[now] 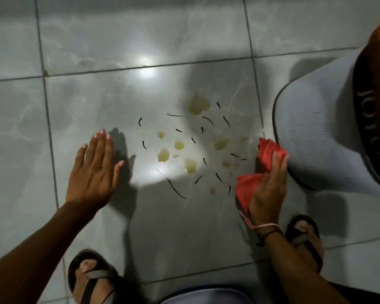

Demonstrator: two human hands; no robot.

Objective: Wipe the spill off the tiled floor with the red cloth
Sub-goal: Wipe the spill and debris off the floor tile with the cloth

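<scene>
Yellowish puddles of the spill (pixel 191 141) dot one grey floor tile, mixed with thin dark curved strands. The red cloth (pixel 266 154) lies crumpled at the spill's right edge, pressed to the floor under my right hand (pixel 269 189), whose fingers lie over it. My left hand (pixel 94 167) is flat, fingers together, hovering at or on the tile left of the spill, holding nothing.
A large grey ribbed object (pixel 316 137) with a dark band stands right beside the cloth. My two sandalled feet (pixel 92 279) (pixel 305 235) stand at the bottom. Glossy marble-look tiles (pixel 140 36) with dark grout lines extend all around; lamp glare reflects above the spill.
</scene>
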